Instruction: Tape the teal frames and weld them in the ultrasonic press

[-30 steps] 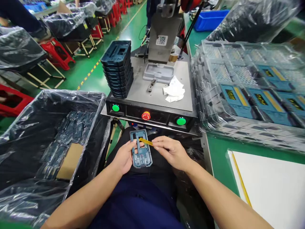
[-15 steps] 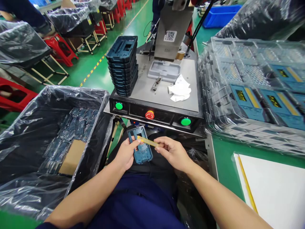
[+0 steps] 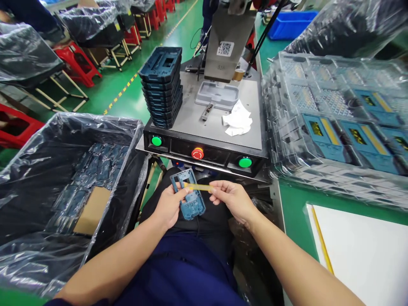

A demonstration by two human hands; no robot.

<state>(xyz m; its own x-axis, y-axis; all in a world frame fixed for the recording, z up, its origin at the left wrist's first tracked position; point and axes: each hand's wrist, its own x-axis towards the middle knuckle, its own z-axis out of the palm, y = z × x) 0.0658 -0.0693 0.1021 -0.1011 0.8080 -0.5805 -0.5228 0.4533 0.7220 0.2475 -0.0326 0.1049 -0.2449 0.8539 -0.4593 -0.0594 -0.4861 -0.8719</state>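
Over my lap, my left hand (image 3: 170, 205) grips a blue plastic housing (image 3: 194, 205) by its left edge, with the thumb on the left end of a yellow strip (image 3: 199, 187). The strip lies across the upper part of the housing. Its right end is pinched between the thumb and fingers of my right hand (image 3: 230, 199). Just beyond my hands is a machine base (image 3: 191, 114) with two green buttons and a red one. It bears a stack of dark blue housings (image 3: 162, 87), a grey fixture (image 3: 217, 94) and a crumpled white cloth (image 3: 237, 120).
A plastic-lined bin (image 3: 127, 165) with bagged blue parts and cardboard (image 3: 92, 210) stands at left. Clear trays (image 3: 338, 172) holding blue parts are stacked at right. Nearer lies a white sheet (image 3: 363, 246) with a yellow strip along its edge. Another person's arm shows at upper left.
The yellow strip has turned closer to level, its right end raised slightly by my right hand. The whole view has shifted a little, and both hands keep their holds.
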